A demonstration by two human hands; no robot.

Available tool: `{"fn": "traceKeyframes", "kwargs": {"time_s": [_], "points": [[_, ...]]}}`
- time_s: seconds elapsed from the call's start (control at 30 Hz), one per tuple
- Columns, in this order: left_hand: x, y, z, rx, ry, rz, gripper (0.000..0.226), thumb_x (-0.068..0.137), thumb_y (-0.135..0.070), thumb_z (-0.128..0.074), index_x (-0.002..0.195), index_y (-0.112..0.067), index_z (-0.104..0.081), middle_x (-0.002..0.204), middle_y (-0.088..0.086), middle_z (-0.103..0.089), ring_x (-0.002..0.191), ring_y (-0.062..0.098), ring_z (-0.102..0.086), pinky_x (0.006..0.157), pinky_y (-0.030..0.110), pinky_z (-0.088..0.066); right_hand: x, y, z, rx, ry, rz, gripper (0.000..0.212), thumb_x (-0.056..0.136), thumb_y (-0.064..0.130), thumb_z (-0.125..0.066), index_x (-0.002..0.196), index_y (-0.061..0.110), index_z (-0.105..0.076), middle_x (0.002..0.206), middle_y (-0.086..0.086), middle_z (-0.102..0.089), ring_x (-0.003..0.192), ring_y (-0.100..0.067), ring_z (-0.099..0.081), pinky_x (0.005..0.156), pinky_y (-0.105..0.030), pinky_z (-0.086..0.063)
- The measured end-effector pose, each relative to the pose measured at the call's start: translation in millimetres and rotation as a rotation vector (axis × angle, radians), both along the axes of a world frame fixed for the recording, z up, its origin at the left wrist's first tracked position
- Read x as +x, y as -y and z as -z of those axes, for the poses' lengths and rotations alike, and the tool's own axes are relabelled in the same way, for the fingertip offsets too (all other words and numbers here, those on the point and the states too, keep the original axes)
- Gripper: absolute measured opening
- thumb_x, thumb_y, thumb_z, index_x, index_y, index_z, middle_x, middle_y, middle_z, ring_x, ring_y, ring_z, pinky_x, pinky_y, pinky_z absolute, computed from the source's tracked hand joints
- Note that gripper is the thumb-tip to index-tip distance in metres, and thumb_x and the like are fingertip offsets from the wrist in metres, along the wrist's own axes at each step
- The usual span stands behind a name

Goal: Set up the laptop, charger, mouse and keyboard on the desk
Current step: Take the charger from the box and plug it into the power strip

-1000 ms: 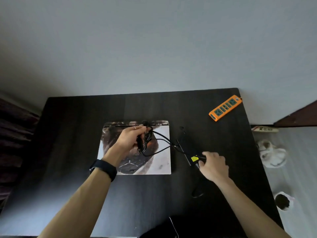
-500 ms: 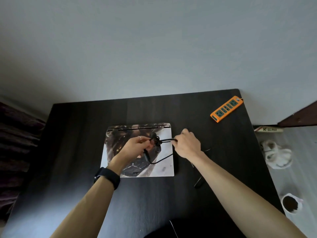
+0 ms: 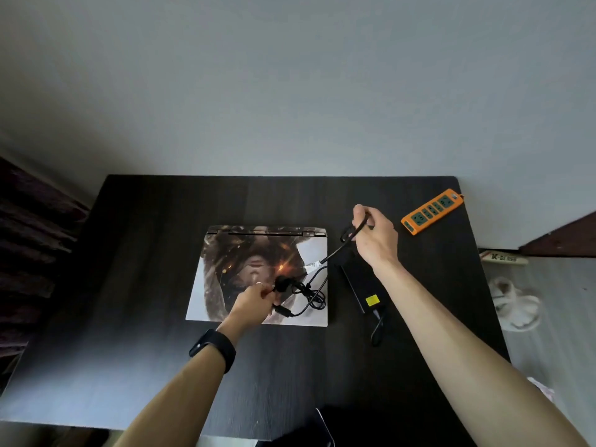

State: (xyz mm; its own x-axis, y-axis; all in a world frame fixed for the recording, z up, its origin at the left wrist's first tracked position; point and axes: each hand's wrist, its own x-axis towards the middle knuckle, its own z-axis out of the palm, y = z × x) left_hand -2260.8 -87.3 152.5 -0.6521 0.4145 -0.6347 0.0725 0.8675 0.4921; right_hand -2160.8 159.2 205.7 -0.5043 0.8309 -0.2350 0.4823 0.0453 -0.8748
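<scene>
Charger brick (image 3: 359,285) is lying flat on the tabletop (image 3: 145,253) just to the right of the laptop (image 3: 232,262), yellow sticker facing up. It's close to the laptop's right edge, but I can't tell if they're touching. The laptop's shut and sits mid-tabletop, hinge edge toward the wall, with a printed picture skin across the lid.

Your left grip (image 3: 254,301) is curled round the chunky black end of the cord (image 3: 338,250), low over the near half of the lid. A loose tangle of loops (image 3: 311,295) lies on the lid right beside it. Your right grip (image 3: 375,237) is raised beyond the laptop's far right corner, thumb and fingers pinching the cord. From there the cord runs down pretty straight to a white bit at the lid's right edge. Another short loop trails off the brick's near end toward you.

The orange power strip (image 3: 432,211) sits at the far right corner of the tabletop, well apart from the brick. There's a black watch (image 3: 213,348) on your left wrist. The white stuff on the floor (image 3: 548,333) to the right is too blurry to call.
</scene>
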Motion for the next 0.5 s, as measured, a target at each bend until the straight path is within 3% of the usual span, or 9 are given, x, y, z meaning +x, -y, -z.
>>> {"fn": "traceKeyframes", "kwargs": {"time_s": [0.1, 0.2, 0.27, 0.33, 0.4, 0.5], "points": [[-3, 1, -6, -0.027, -0.149, -0.012, 0.026, 0.095, -0.032, -0.051, 0.106, -0.014, -0.067, 0.097, 0.010, -0.072, 0.094, 0.032, -0.067, 0.078, 0.035, -0.053, 4, -2, -1, -0.024, 0.178, 0.042, 0.039, 0.102, 0.053, -0.035, 0.094, 0.023, -0.059, 0.083, 0.000, -0.070, 0.079, -0.021, -0.070, 0.081, -0.043, -0.057], [-10, -6, -14, 0.031, -0.289, -0.081, 0.028, 0.095, -0.032, -0.051, 0.116, -0.023, -0.067, 0.104, 0.006, -0.072, 0.095, 0.029, -0.066, 0.075, 0.029, -0.047, 15, -3, -1, 0.021, 0.288, -0.232, 0.040, 0.104, 0.046, -0.036, 0.090, 0.018, -0.062, 0.081, 0.002, -0.072, 0.075, -0.016, -0.068, 0.073, -0.035, -0.054], [-18, -9, -15, 0.090, -0.256, -0.155, 0.028, 0.097, -0.029, -0.050, 0.119, -0.023, -0.066, 0.105, 0.001, -0.073, 0.092, 0.021, -0.066, 0.075, 0.027, -0.047, 21, -2, 0, -0.087, 0.225, -0.306, 0.038, 0.105, 0.040, -0.041, 0.087, 0.014, -0.064, 0.075, 0.003, -0.069, 0.065, -0.012, -0.065, 0.066, -0.027, -0.050], [-26, -9, -11, 0.131, -0.164, -0.254, 0.028, 0.097, -0.028, -0.051, 0.119, -0.021, -0.067, 0.100, 0.001, -0.073, 0.084, 0.019, -0.067, 0.073, 0.029, -0.052, 24, -3, 2, -0.176, 0.162, -0.187, 0.035, 0.103, 0.034, -0.045, 0.079, 0.016, -0.063, 0.070, 0.001, -0.063, 0.063, -0.014, -0.058, 0.061, -0.030, -0.046], [-31, -9, -7, 0.156, -0.068, -0.345, 0.025, 0.096, -0.027, -0.054, 0.115, -0.017, -0.068, 0.093, 0.003, -0.073, 0.078, 0.023, -0.068, 0.077, 0.038, -0.059, 24, -6, 3, -0.149, 0.207, -0.128, 0.034, 0.100, 0.032, -0.045, 0.075, 0.017, -0.063, 0.070, 0.000, -0.062, 0.067, -0.018, -0.057, 0.065, -0.035, -0.044], [-27, -17, -10, 0.193, -0.102, -0.334, 0.020, 0.095, -0.025, -0.054, 0.108, -0.017, -0.068, 0.092, 0.000, -0.073, 0.079, 0.023, -0.067, 0.078, 0.038, -0.058, 28, -3, -3, 0.010, 0.396, -0.371, 0.033, 0.103, 0.031, -0.039, 0.086, 0.012, -0.061, 0.080, -0.004, -0.065, 0.076, -0.022, -0.060, 0.072, -0.039, -0.045]]}}
